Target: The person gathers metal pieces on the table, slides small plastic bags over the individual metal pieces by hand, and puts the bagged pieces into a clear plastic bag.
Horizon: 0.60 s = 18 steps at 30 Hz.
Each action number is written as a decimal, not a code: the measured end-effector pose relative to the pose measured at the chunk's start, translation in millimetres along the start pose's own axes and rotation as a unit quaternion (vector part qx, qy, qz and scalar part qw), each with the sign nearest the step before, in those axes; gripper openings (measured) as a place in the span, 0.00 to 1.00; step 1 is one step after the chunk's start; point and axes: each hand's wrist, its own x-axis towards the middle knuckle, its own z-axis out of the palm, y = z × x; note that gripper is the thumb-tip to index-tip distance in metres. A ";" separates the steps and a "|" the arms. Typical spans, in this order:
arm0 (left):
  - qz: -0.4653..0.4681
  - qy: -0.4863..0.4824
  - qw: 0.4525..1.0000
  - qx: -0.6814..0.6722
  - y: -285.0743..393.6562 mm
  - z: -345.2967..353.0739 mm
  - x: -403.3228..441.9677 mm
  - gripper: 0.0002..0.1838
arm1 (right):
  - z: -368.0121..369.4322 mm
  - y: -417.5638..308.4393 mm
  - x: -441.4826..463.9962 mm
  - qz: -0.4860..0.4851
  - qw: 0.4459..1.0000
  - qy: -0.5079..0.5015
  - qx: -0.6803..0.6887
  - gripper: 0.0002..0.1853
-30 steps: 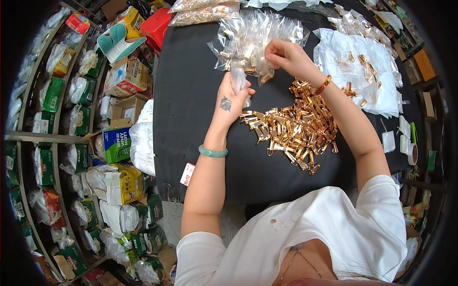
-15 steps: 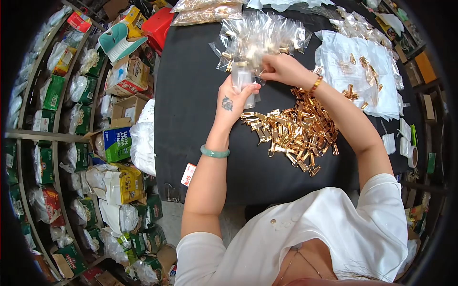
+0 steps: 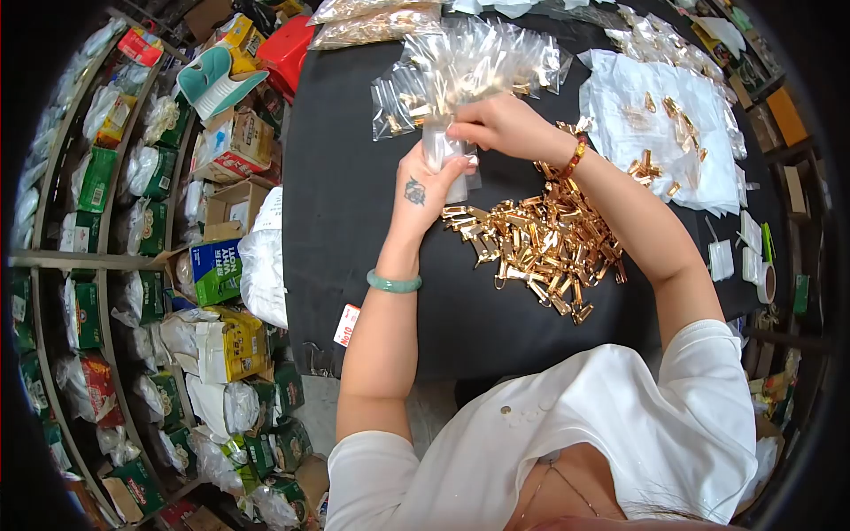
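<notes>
My left hand is closed round clear plastic bags, its thumb lying across their front. At their upper end is my right hand, fingers pinched together at the bags' edge; its fingertips are partly hidden. Just beyond both hands lies a heap of filled clear bags with gold pieces inside. One filled bag lies at the left side of that heap. Below my right forearm spreads a loose pile of gold metal clasps.
The black-covered table carries larger filled bags at its far edge. White plastic sheeting with a few gold pieces lies to the right. Near the right edge is a tape roll. Shelves of boxes stand at left.
My right hand has moved left and down to the bags in my left hand. A filled bag now shows farther out on the heap's left side. My left hand has barely moved.
</notes>
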 end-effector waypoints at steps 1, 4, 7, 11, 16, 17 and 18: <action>-0.005 -0.005 1.000 0.004 -0.4 -0.3 -0.2 0.15 | -0.3 -0.8 -3.7 -0.067 0.994 -0.008 -0.084 0.11; 0.007 -0.005 0.999 0.044 -0.4 -1.8 -0.6 0.16 | -8.9 2.2 -14.7 -0.044 0.999 0.012 -0.011 0.11; 0.015 0.004 0.998 0.060 1.4 -0.2 -2.5 0.16 | -34.9 5.2 -33.2 0.017 0.997 -0.037 -0.065 0.11; 0.009 0.018 0.999 0.035 5.0 1.9 -1.5 0.16 | -40.1 23.1 -66.0 0.008 0.969 -0.087 -0.230 0.11; -0.003 0.014 1.000 0.013 6.4 4.9 -2.0 0.15 | -22.6 18.6 -75.2 -0.013 0.971 -0.072 -0.226 0.09; 0.004 0.014 1.000 0.021 7.4 5.0 -2.1 0.15 | -21.4 15.2 -73.1 -0.002 0.980 -0.060 -0.188 0.09; 0.005 0.016 1.000 0.022 8.5 4.9 -2.6 0.15 | -20.0 13.0 -70.6 0.009 0.988 -0.044 -0.148 0.08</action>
